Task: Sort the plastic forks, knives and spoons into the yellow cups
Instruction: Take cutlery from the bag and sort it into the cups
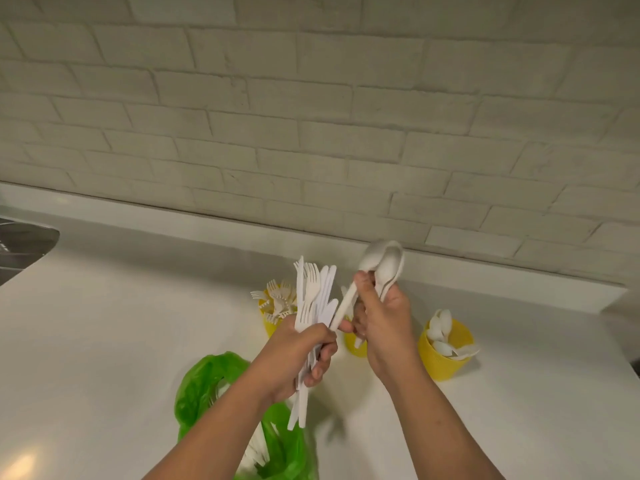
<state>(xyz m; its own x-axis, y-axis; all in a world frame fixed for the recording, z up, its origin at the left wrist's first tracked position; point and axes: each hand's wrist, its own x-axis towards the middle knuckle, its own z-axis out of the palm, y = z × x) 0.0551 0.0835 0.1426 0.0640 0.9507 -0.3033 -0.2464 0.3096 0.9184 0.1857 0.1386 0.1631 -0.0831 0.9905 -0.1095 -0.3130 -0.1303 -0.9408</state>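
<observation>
Presently we enter the step in hand as drawing spoons out of a mixed bundle. Left hand [298, 348]: fingers curled round a bundle of forks and knives [316, 299], held upright above the counter [104, 341], well to the left of the spoon cup [446, 355], which we take as our mark. Right hand [381, 323]: fingers curled round a few spoons [384, 265], bowls up, just left of the spoon cup and higher than it. One spoon's handle slants down from this hand to the bundle. Spoon cup: yellow, with spoons standing in it. Middle cup [355, 346]: yellow, near the spoon cup on its left, mostly hidden behind the hands; we cannot tell its contents. Fork cup [272, 323]: yellow, farther left again, full of forks. Green bag [207, 386]: far to the left of the spoon cup and nearer to us, with more white cutlery [256, 452] inside. To do the step well, we judge that the left grip should be firm so the bundle neither fans nor drops. The slanting spoon should be pulled clear along its own length so no tine snags it. The spoons should then be carried right and lowered handles first into the spoon cup, gently, since so light a cup may tip. Writing, brands, labels: none that we can read on cups, cutlery or bag.
</observation>
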